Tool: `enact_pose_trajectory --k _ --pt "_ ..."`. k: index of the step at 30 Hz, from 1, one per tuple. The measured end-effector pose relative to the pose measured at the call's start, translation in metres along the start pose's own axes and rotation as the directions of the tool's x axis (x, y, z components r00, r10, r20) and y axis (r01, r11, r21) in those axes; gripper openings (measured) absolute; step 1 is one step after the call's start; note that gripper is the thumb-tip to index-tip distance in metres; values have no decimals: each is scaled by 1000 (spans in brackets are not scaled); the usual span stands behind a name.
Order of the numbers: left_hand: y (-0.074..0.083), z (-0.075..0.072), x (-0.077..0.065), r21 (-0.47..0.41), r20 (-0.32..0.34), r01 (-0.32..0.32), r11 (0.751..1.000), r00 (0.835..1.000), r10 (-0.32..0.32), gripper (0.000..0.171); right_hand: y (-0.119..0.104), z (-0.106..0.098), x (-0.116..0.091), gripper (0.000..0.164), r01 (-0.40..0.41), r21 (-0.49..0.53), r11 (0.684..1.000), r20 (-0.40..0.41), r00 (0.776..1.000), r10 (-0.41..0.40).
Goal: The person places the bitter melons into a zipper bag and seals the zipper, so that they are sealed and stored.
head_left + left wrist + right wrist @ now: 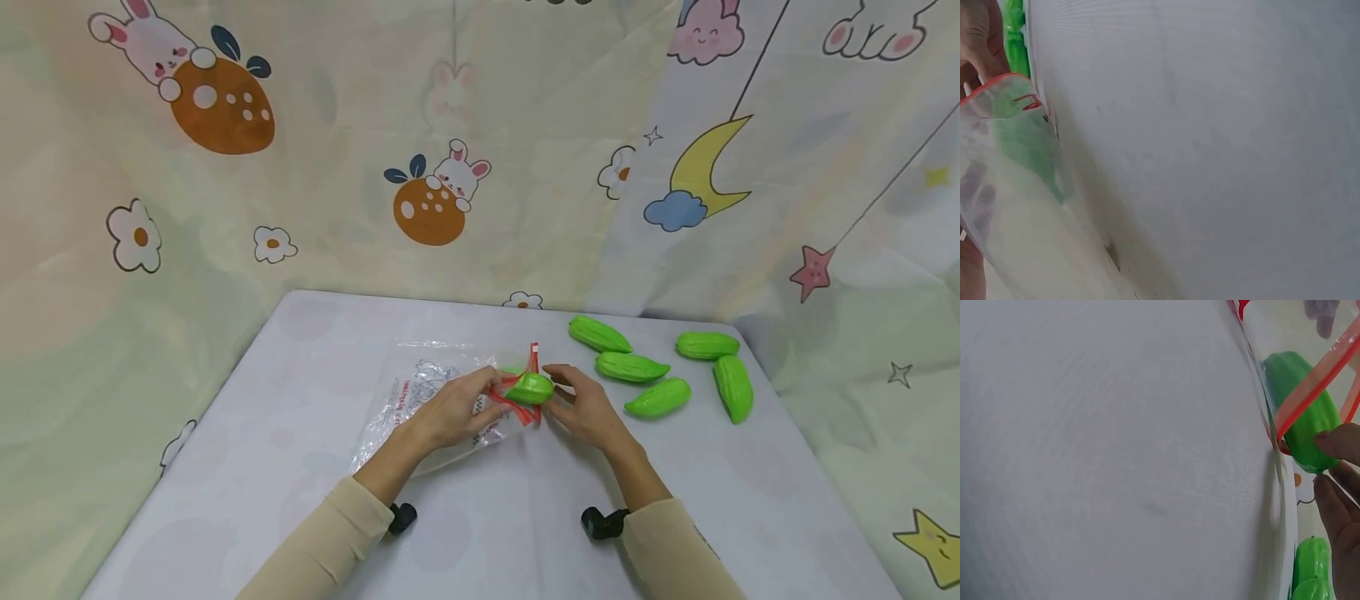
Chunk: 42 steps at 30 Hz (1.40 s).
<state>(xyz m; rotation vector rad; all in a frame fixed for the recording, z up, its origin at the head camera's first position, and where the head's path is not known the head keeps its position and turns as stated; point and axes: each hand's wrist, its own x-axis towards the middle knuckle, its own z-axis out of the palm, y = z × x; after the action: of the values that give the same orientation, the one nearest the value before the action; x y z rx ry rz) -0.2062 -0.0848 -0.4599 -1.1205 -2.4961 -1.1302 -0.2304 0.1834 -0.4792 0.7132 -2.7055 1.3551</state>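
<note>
A clear plastic zip bag (431, 383) with a red-edged mouth lies on the table, its mouth towards the right. My left hand (453, 408) holds the bag near that mouth; in the left wrist view some of its fingers show only through the plastic. A green ridged gourd (531, 388) lies partly inside the mouth, beneath the red strip (1319, 378) in the right wrist view. My right hand (588, 408) pinches the gourd's outer end, its thumb (1341, 442) on the near side and fingers below.
Several more green gourds lie on the right of the table (300, 358), such as one gourd (632, 367) beside my right hand and another gourd (733, 389) near the right edge. A patterned cloth (337, 192) hangs behind the table.
</note>
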Motion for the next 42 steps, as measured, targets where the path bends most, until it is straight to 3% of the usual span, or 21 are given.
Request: enact_pose_trajectory --k 6,14,23,28,34,42 --pt "0 -4 -2 -7 -15 18 1000 1000 -18 34 2 0 0 54 51 26 998 -16 999 -51" --pt "-2 -4 -3 -32 -10 3 999 1000 -3 31 3 0 -1 56 59 31 998 -33 998 -58" --pt "-2 -6 -7 -31 -6 56 998 998 -56 34 12 -27 -9 50 83 -3 997 -38 996 -83" --pt "-1 -7 -7 -44 -14 43 998 999 -43 33 16 -52 -19 49 81 -94 992 -49 995 -86" --pt "0 -4 -5 -56 -5 30 998 1000 -31 36 24 -81 -33 47 59 -265 962 -72 994 -81" --pt "1 -5 -7 -46 -13 38 998 999 -39 36 37 -110 -48 57 1 -384 923 -18 1000 -9"
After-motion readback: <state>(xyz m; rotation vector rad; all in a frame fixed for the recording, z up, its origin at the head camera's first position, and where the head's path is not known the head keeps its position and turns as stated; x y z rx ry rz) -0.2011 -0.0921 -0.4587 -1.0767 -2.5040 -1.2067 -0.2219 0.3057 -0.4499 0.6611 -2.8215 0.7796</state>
